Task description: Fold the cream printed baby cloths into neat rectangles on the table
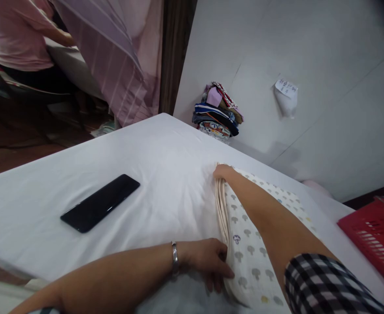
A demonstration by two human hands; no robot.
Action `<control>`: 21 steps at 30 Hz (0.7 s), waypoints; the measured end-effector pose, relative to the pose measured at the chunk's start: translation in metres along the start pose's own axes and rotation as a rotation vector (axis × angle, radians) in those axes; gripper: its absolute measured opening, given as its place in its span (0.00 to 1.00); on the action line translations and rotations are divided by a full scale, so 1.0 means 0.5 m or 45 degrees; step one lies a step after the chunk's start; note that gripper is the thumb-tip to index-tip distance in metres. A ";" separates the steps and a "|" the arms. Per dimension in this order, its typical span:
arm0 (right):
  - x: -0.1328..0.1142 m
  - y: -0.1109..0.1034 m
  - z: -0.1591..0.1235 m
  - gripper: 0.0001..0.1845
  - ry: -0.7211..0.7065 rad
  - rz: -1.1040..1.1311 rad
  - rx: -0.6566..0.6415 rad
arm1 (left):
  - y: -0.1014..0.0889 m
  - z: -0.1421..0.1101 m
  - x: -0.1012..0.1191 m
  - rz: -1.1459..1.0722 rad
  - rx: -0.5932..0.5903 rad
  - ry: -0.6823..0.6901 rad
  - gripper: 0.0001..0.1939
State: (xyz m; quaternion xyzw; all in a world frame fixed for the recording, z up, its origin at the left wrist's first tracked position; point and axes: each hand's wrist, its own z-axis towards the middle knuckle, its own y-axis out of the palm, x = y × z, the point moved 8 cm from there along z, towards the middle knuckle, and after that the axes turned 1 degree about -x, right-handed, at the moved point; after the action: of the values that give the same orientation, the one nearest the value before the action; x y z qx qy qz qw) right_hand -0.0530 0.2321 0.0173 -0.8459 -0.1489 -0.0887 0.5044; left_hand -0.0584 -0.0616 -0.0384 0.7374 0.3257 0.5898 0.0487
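A folded white cloth (251, 250) printed with grey mushrooms lies on the white-covered surface, its layered folds stacked along the left edge. At its far left corner, my right hand (224, 171) is closed on the folds, with the forearm stretched across the cloth. My left hand (211, 261), wearing a silver bracelet (174, 259), rests at the near part of the same edge. Its fingers are apart and slightly bent, one fingertip touching the cloth. Part of the fingers of the right hand is hidden from view.
A black phone (100, 203) lies on the white sheet (166, 174) to the left. A red plastic basket (372, 235) stands at right. Beyond the far edge are a pile of folded clothes (216, 111) and a labelled packet (286, 98). A person in pink (18, 35) sits behind a curtain (113, 48).
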 end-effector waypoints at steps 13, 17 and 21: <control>-0.006 0.002 -0.006 0.20 -0.001 -0.035 -0.018 | 0.001 -0.004 0.007 0.018 0.039 -0.046 0.17; -0.007 0.002 -0.010 0.21 0.003 -0.047 0.001 | 0.003 -0.007 0.011 0.020 0.043 -0.052 0.17; -0.011 0.006 -0.013 0.20 -0.005 -0.059 -0.021 | 0.002 -0.008 0.011 0.025 0.063 -0.061 0.16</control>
State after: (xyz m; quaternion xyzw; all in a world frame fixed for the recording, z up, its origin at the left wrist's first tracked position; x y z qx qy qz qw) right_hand -0.0573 0.2242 0.0162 -0.8465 -0.1689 -0.1000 0.4950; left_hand -0.0612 -0.0608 -0.0321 0.7553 0.3318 0.5643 0.0323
